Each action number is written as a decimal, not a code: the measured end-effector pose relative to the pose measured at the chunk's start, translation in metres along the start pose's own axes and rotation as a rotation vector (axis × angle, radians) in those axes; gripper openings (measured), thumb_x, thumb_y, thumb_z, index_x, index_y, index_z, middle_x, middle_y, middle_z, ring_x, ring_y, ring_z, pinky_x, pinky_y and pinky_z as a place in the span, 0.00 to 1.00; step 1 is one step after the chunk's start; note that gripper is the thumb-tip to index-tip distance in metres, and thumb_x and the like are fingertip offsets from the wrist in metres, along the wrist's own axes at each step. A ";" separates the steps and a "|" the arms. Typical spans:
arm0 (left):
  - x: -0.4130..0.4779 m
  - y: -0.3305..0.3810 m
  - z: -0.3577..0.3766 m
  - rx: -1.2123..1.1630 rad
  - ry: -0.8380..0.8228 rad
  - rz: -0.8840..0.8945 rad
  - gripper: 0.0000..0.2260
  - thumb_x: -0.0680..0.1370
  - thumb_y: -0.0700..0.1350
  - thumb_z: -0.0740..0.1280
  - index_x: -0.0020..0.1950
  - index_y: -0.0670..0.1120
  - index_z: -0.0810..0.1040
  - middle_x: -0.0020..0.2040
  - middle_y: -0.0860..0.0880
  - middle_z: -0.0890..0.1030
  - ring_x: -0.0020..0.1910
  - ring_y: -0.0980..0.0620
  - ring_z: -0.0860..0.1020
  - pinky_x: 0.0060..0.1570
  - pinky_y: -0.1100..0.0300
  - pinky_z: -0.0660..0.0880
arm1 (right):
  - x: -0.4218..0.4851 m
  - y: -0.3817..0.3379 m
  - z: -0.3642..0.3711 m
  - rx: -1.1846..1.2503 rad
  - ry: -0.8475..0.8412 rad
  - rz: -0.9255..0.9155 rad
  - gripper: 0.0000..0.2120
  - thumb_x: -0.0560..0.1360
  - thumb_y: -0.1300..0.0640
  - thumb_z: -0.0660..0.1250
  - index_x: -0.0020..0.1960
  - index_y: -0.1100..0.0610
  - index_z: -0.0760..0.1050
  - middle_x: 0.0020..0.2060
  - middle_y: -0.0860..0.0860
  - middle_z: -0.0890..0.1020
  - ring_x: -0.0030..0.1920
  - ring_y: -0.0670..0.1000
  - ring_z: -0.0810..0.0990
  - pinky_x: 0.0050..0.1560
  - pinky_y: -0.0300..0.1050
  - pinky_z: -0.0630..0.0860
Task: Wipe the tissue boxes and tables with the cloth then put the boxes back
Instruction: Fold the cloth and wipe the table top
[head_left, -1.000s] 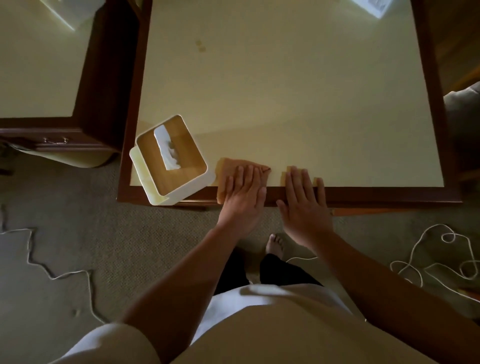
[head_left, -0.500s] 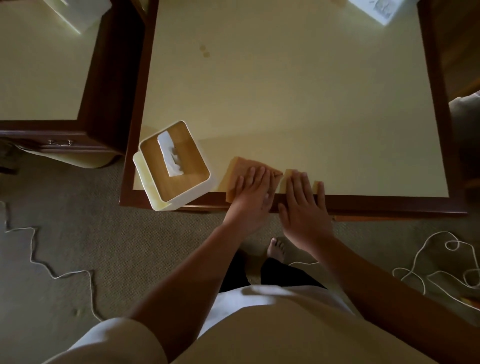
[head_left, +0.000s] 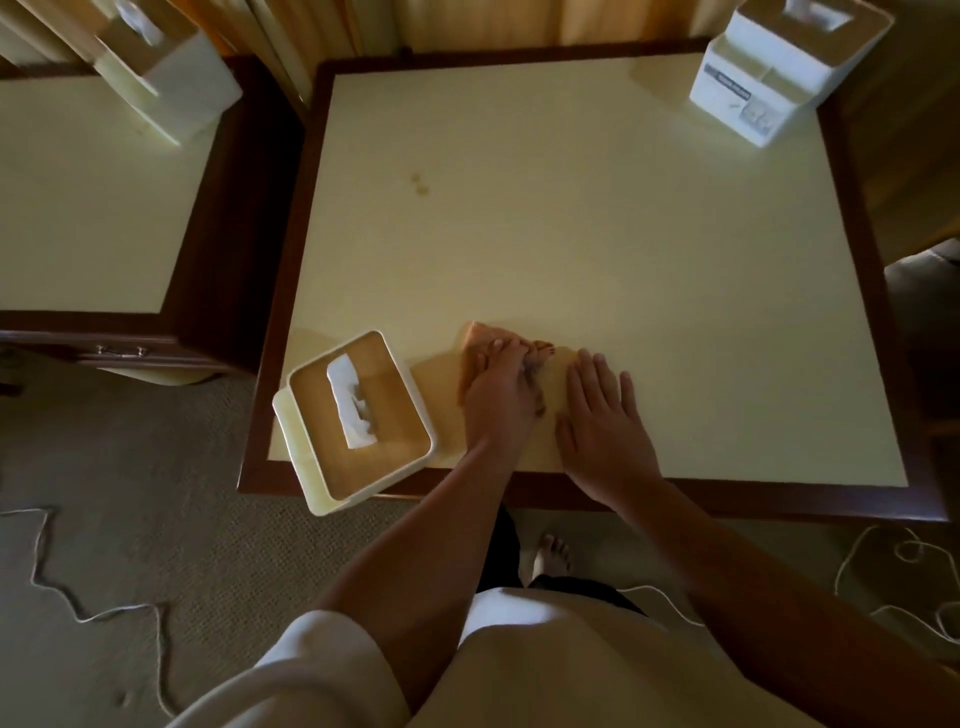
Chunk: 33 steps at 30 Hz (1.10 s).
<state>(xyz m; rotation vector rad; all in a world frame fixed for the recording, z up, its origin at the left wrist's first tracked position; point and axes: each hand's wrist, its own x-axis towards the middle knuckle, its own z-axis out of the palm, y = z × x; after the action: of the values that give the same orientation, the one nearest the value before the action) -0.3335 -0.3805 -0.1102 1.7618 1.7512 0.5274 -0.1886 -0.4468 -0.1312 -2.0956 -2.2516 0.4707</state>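
A tan cloth (head_left: 471, 339) lies on the cream table (head_left: 597, 223) near its front edge. My left hand (head_left: 500, 400) is on the cloth, its fingers curled and bunching the fabric. Just to the right, my right hand (head_left: 602, 421) rests flat with straight fingers, on the cloth's right part. A white tissue box (head_left: 311, 457) with a wooden lid and a tissue poking out stands at the front left corner, left of my left hand, hanging over the table edge. A second white tissue box (head_left: 769, 73) sits at the far right corner.
A second cream table (head_left: 83, 197) stands to the left with another tissue box (head_left: 171, 88) at its back. Small brown spots (head_left: 420, 183) mark the main table. White cords (head_left: 78, 613) trail over the carpet on both sides. My bare foot (head_left: 551, 553) is under the table edge.
Both hands have slid farther onto the table with the cloth. My left fingers went from flat to curled, bunching the cloth. The view now takes in the far boxes.
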 end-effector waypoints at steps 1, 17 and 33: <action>0.011 0.000 -0.001 -0.019 0.029 -0.013 0.16 0.84 0.41 0.67 0.72 0.46 0.79 0.72 0.46 0.79 0.74 0.46 0.73 0.74 0.58 0.67 | 0.009 0.000 -0.002 0.001 -0.006 0.001 0.34 0.82 0.46 0.42 0.84 0.63 0.47 0.84 0.60 0.48 0.84 0.59 0.42 0.83 0.61 0.43; 0.159 -0.011 -0.046 0.175 -0.283 -0.098 0.32 0.84 0.39 0.55 0.87 0.43 0.46 0.87 0.44 0.42 0.84 0.41 0.36 0.81 0.44 0.33 | 0.151 -0.029 -0.028 0.003 0.093 -0.023 0.32 0.82 0.49 0.48 0.82 0.65 0.56 0.82 0.62 0.58 0.83 0.62 0.54 0.81 0.67 0.52; 0.251 -0.061 -0.082 0.158 -0.214 -0.018 0.28 0.87 0.44 0.53 0.86 0.42 0.49 0.87 0.42 0.45 0.85 0.42 0.40 0.81 0.53 0.36 | 0.269 -0.050 -0.032 -0.049 0.122 -0.036 0.32 0.83 0.49 0.46 0.81 0.66 0.57 0.82 0.62 0.57 0.83 0.61 0.52 0.82 0.64 0.47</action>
<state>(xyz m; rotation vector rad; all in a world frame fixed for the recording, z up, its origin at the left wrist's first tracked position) -0.4194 -0.1241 -0.1210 1.8331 1.6949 0.1885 -0.2546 -0.1793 -0.1378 -2.0414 -2.2507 0.2810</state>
